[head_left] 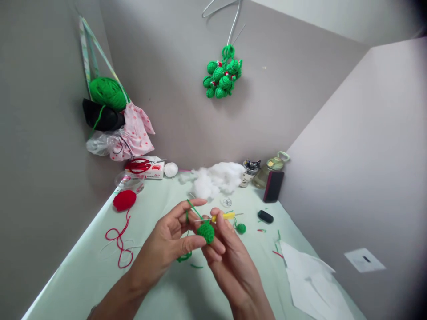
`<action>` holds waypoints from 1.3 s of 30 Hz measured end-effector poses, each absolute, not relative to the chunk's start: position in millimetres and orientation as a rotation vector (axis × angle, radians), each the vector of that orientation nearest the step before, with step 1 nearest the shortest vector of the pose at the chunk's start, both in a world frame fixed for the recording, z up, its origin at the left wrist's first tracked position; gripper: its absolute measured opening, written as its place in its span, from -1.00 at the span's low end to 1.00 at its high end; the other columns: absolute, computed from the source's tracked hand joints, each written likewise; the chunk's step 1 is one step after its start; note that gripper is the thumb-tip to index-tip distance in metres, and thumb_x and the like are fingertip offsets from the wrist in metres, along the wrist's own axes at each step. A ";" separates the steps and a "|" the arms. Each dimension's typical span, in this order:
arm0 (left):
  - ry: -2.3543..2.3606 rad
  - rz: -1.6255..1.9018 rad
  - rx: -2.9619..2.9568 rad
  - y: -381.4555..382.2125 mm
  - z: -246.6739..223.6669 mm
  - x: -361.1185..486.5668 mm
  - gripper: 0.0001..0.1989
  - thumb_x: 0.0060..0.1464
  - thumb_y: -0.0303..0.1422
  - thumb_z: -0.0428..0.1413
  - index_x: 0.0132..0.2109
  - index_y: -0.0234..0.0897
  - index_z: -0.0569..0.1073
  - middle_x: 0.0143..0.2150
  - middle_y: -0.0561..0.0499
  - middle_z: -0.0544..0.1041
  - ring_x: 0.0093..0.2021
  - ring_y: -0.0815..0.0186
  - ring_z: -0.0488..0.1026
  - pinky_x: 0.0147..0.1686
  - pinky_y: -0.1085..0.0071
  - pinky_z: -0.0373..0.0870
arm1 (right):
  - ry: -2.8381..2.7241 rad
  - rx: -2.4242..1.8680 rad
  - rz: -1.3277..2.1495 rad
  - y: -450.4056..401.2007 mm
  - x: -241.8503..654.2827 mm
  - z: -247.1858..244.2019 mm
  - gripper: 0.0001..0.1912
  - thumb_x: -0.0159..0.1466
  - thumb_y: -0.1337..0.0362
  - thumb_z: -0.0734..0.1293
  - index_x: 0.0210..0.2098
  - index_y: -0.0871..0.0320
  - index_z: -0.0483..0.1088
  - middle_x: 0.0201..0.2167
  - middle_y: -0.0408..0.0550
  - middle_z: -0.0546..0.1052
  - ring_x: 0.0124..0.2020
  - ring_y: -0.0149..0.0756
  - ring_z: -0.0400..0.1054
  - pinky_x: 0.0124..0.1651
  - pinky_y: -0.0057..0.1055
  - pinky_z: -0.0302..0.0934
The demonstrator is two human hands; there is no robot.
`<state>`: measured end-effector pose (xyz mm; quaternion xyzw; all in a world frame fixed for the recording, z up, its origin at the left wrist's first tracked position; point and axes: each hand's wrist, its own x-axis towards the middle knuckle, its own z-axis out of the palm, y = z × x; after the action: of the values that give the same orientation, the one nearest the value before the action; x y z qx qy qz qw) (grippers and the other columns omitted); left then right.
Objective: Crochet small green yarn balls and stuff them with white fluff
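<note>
Between my two hands, above the table, is a small green crocheted ball (206,232). My left hand (171,235) pinches it from the left, and green yarn (193,206) runs up over its raised index finger. My right hand (230,240) is closed on a crochet hook (223,217) with a yellow grip, its metal shaft lying at the top of the ball. Some fingers of my right hand reach behind or beside the ball; whether they press on it I cannot tell. Another small green ball (240,228) lies on the table just right of my right hand.
Red yarn (124,200) trails a loose strand at the left. White stuffing (216,175) is heaped at the back, near a phone (274,186). Red scissors (139,166) rest on a box. White paper (310,284) lies at right. Green crocheted pieces (222,75) hang on the wall.
</note>
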<state>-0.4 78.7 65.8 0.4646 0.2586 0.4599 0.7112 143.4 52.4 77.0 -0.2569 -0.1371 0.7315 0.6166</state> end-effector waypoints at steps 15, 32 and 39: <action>0.623 1.023 1.040 75.8 69.1 -2.6 -0.52 0.11 -0.28 0.32 0.18 -0.07 0.51 -0.21 0.03 0.45 -0.21 0.32 0.38 -0.19 0.44 0.36 | -0.840 -0.827 1.260 52.6 158.8 79.2 -0.77 0.28 0.07 0.47 -0.30 0.12 0.59 -0.35 -0.12 0.58 -0.65 -0.62 0.15 -0.55 -0.56 0.02; 0.719 1.112 1.067 78.2 72.4 1.1 -0.59 0.11 -0.32 0.31 0.12 -0.11 0.56 -0.27 0.06 0.43 -0.37 0.41 0.27 -0.39 0.48 0.25 | -0.933 -0.854 1.077 58.0 159.1 72.0 -0.77 0.36 0.10 0.38 -0.30 0.12 0.52 -0.34 -0.12 0.60 -0.62 -0.54 0.29 -0.50 -0.50 0.17; 0.743 1.097 1.089 80.4 67.3 -0.6 -0.58 0.11 -0.32 0.29 0.13 -0.13 0.55 -0.27 0.05 0.43 -0.41 0.41 0.26 -0.44 0.47 0.23 | -1.083 -0.865 0.987 58.5 164.4 70.8 -0.75 0.42 0.13 0.32 -0.30 0.13 0.51 -0.34 -0.10 0.60 -0.58 -0.48 0.34 -0.44 -0.43 0.25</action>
<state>-0.6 80.4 67.3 0.4800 0.3276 0.4839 0.6543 164.4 58.5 70.8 -0.3821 -0.4784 0.4360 0.6595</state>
